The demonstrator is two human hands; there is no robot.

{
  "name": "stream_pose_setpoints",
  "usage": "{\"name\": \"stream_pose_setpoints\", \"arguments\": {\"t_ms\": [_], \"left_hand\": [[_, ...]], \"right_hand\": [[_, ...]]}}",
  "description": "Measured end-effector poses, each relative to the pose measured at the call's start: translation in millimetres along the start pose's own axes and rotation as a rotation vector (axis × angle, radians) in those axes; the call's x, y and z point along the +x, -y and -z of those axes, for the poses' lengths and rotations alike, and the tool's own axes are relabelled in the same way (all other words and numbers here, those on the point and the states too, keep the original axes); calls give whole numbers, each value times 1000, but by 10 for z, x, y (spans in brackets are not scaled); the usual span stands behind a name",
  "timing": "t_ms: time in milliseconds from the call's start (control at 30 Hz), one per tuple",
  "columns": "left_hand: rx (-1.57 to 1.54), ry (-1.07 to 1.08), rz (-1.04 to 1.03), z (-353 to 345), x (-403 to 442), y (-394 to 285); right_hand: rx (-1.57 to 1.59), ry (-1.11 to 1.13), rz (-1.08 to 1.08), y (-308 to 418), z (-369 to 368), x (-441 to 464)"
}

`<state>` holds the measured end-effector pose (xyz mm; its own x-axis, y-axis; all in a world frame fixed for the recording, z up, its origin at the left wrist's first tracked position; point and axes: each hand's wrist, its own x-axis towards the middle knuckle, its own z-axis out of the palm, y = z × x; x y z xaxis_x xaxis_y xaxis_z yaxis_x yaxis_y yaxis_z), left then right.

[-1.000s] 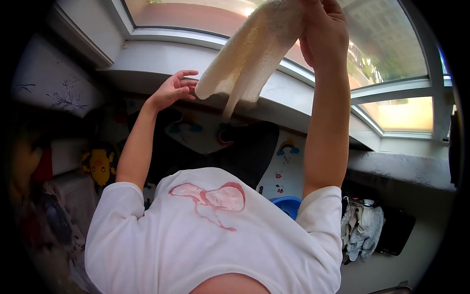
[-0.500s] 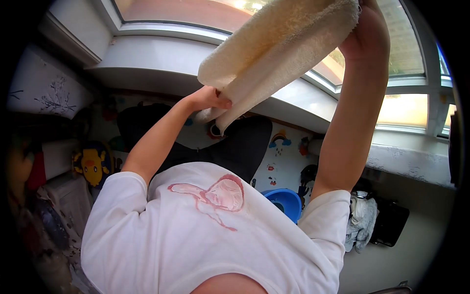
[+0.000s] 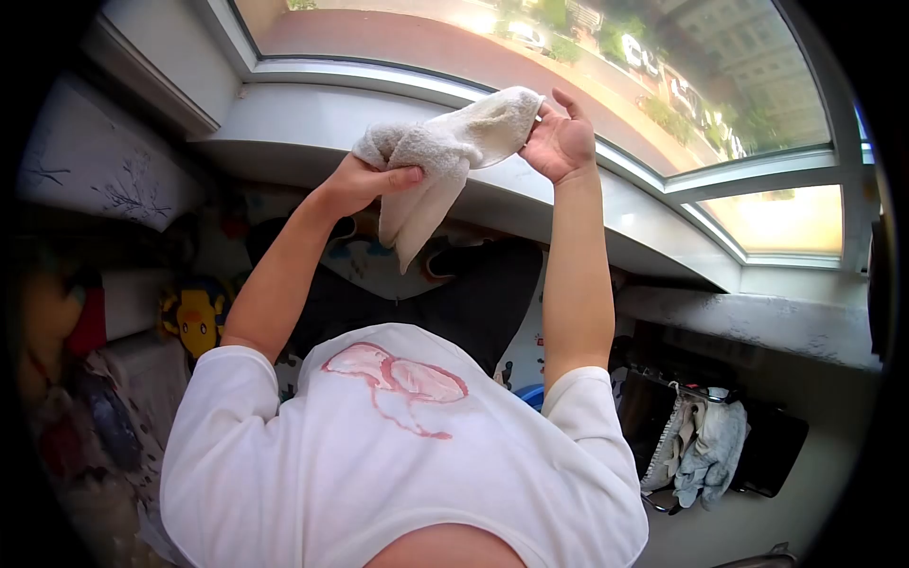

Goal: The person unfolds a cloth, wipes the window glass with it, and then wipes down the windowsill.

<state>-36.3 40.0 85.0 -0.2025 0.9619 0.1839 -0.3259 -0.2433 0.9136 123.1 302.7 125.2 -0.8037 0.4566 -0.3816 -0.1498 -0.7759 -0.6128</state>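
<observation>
A cream-white cloth (image 3: 440, 156), bunched and folded, is held up in front of the window sill. My left hand (image 3: 365, 185) grips its left part, thumb across the front, and two pointed ends hang below. At the cloth's right end is my right hand (image 3: 561, 142), palm turned up and fingers partly spread. Its fingertips touch the cloth's edge, and some of them are hidden behind it.
Beyond the cloth runs a white sill (image 3: 294, 118) under a large window (image 3: 606, 76). A blue basin (image 3: 532, 396) shows partly beside my right sleeve. Grey and white cloths (image 3: 705, 450) hang at the right. A yellow toy (image 3: 196, 320) is at the left.
My left hand has gone from open to gripping the cloth. My right hand has come down and left from high up, its fingers loosening. The cloth is now lower and more bunched.
</observation>
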Motion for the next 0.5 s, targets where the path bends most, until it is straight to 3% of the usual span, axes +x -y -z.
{"name": "stream_pose_setpoints", "arguments": {"t_ms": [100,233,300,400,500], "left_hand": [[0,-66,35,-41,19,-16],[-32,-113,120,-15,11,72],[-22,-125,132,-37,-2,65],[114,-112,159,-160,-15,-52],[290,-61,198,-174,10,-102]], "right_hand": [[-313,-14,-161,-420,260,20],[-1147,-375,-256,-783,102,-370],[-1212,-349,-18,-925,202,-480],[-765,-106,307,-1034,-94,-709],[-923,-92,403,-1074,-129,-678]]}}
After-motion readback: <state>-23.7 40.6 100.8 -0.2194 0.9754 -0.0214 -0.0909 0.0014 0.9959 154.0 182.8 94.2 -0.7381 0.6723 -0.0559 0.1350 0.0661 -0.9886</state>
